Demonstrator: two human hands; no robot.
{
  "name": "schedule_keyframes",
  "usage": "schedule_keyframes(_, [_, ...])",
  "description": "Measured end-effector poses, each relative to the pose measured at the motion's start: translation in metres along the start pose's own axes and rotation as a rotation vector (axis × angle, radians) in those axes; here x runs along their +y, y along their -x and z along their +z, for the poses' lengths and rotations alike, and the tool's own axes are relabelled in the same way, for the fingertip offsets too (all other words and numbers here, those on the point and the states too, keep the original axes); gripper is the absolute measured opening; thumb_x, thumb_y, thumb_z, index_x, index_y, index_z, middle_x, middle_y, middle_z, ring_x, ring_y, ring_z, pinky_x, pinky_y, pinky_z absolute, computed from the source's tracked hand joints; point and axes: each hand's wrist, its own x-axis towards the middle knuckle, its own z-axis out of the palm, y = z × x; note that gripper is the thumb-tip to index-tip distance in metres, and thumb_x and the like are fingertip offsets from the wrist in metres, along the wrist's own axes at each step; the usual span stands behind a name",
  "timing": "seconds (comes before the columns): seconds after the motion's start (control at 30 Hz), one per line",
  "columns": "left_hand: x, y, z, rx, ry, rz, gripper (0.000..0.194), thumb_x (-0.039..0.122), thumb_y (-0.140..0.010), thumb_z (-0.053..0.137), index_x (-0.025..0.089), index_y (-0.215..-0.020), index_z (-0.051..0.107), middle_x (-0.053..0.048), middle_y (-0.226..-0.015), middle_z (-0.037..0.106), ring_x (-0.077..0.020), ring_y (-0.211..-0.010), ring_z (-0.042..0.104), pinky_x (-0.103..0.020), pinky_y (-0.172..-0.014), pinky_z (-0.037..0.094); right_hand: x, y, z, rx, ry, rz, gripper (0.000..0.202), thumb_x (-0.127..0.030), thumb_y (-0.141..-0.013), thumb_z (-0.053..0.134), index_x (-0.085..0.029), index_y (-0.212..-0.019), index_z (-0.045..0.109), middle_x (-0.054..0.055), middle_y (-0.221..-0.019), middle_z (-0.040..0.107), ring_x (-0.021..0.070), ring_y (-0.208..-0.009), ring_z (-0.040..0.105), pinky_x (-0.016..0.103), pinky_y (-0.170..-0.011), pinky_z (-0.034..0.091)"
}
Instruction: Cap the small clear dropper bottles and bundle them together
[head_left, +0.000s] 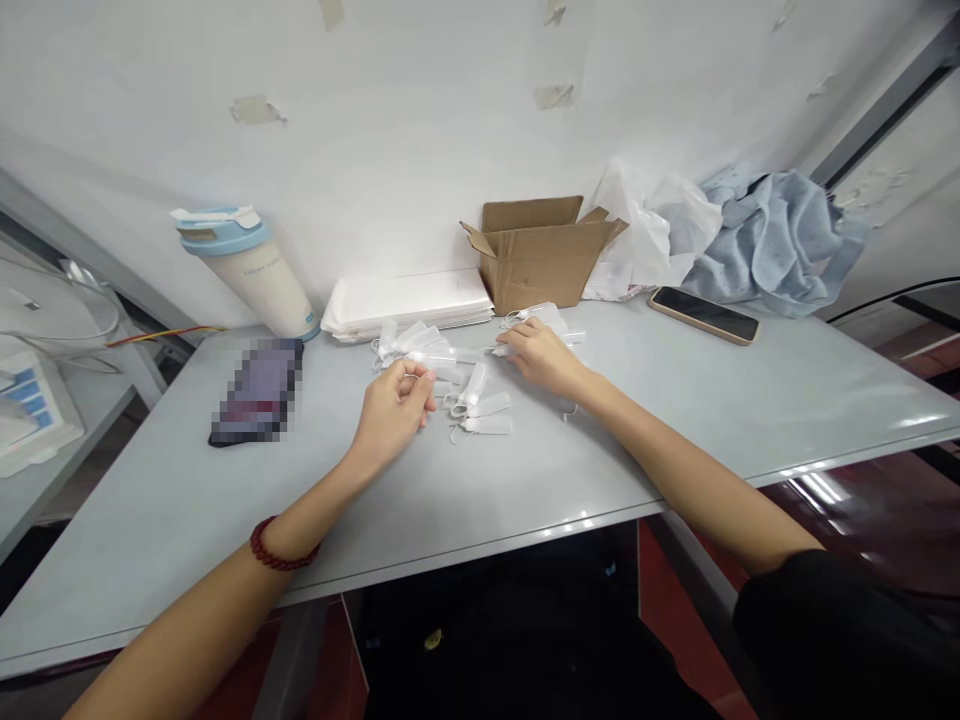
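Note:
Small translucent plastic bottles [491,405] with white caps and thin loops lie in a loose group on the grey table [480,500]. At the group's left front edge, my left hand [394,405] is closed in a pinch. What its fingertips hold, if anything, is hidden. My right hand [544,355] reaches over the back right of the group, its fingers curled down around the white-tipped end of one small bottle. More bottles [544,318] lie just behind that hand, partly covered by it.
Behind the bottles stand a stack of white sheets or envelopes [409,305] and an open cardboard box [540,260]. A tumbler [251,275] and a dark blurred item [259,390] are at left. At right are a white plastic bag [649,230], blue cloth [787,240] and a phone [705,315].

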Motion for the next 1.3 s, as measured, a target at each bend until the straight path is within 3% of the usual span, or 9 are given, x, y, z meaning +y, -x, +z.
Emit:
schedule_keyframes(0.2, [-0.001,-0.001,0.001,-0.020,0.010,0.013,0.019,0.037,-0.087,0.056,0.019,-0.081,0.052,0.005,-0.057,0.058,-0.0081,-0.042,0.048,-0.021,-0.045,0.040,-0.004,-0.001,-0.005,0.114,-0.092,0.072,0.028,-0.012,-0.086,0.050,-0.011,-0.111,0.063,0.017,-0.110,0.065,0.0298,-0.104,0.052,0.042,-0.088,0.040])
schedule_keyframes(0.37, [-0.002,0.001,0.001,-0.042,0.012,0.019,0.019,0.036,-0.087,0.055,0.019,-0.082,0.052,0.005,-0.057,0.058,-0.0082,-0.043,0.048,-0.022,-0.046,0.040,-0.019,0.002,-0.021,0.236,-0.408,0.079,0.025,-0.022,-0.088,0.050,-0.012,-0.108,0.062,0.014,-0.105,0.067,0.0249,-0.096,0.059,0.038,-0.084,0.045])
schedule_keyframes(0.47, [-0.002,0.001,0.001,-0.056,0.010,0.026,0.019,0.037,-0.088,0.054,0.018,-0.084,0.053,0.005,-0.058,0.058,-0.0084,-0.043,0.049,-0.022,-0.046,0.041,-0.033,0.005,-0.033,0.156,-0.675,0.116,0.024,-0.028,-0.088,0.052,-0.013,-0.102,0.064,0.010,-0.100,0.067,0.0185,-0.083,0.060,0.033,-0.075,0.046])
schedule_keyframes(0.63, [-0.001,0.000,0.002,-0.077,0.011,0.018,0.022,0.039,-0.087,0.054,0.017,-0.088,0.056,0.004,-0.058,0.058,-0.0089,-0.043,0.048,-0.023,-0.046,0.040,-0.049,0.007,-0.043,0.017,-0.969,0.175,0.018,-0.023,-0.086,0.052,-0.012,-0.092,0.066,0.004,-0.082,0.065,0.0105,-0.066,0.054,0.026,-0.063,0.043])
schedule_keyframes(0.83, [-0.002,-0.001,0.003,-0.151,0.017,0.006,0.028,0.040,-0.088,0.052,0.015,-0.095,0.060,0.003,-0.060,0.058,-0.0093,-0.044,0.049,-0.023,-0.046,0.041,-0.054,0.008,-0.043,-0.002,-1.020,0.219,0.017,-0.023,-0.085,0.054,-0.012,-0.087,0.066,0.001,-0.070,0.063,0.0107,-0.065,0.057,0.024,-0.061,0.041])
schedule_keyframes(1.03, [0.000,0.001,0.004,-0.259,0.010,0.039,0.029,0.040,-0.090,0.049,0.015,-0.080,0.061,0.001,-0.060,0.058,-0.0083,-0.044,0.048,-0.023,-0.048,0.041,-0.053,0.007,-0.041,0.000,-1.004,0.189,0.016,-0.026,-0.085,0.055,-0.013,-0.084,0.065,0.001,-0.071,0.064,0.0111,-0.066,0.060,0.025,-0.065,0.044])
schedule_keyframes(1.3, [0.002,0.004,0.003,-0.280,-0.011,0.073,0.026,0.041,-0.088,0.054,0.016,-0.083,0.062,0.002,-0.061,0.058,-0.0087,-0.044,0.049,-0.022,-0.047,0.042,-0.054,0.008,-0.039,-0.025,-0.997,0.165,0.023,-0.033,-0.088,0.054,-0.013,-0.083,0.064,-0.001,-0.062,0.060,0.0102,-0.060,0.055,0.024,-0.061,0.040])
